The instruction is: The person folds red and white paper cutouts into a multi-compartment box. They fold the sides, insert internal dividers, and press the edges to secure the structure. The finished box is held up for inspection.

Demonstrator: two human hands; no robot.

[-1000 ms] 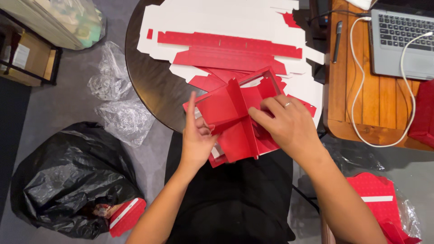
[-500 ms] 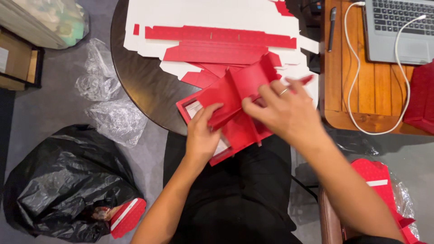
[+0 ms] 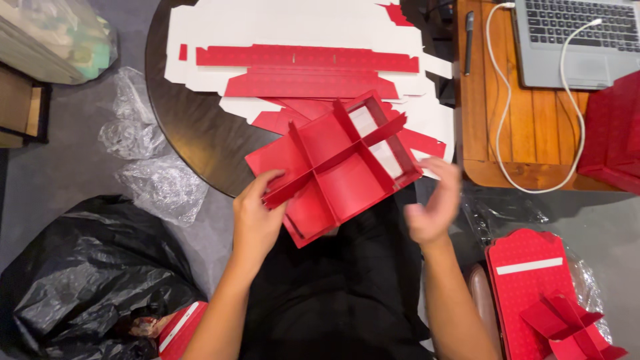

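Now, from my remote seat, the left grip [image 3: 257,217] is clenched on the near-left edge of the red tray [image 3: 333,163], thumb hooked over one arm of the cross divider [image 3: 337,153]. That tray juts off the round counter [image 3: 193,143] above my lap, just right of this grip. Further right, the right grip [image 3: 430,207] hangs released and blurred beside the tray's right corner, not touching. I judge the divider seated; next calls for pressing its ends flush against the walls.
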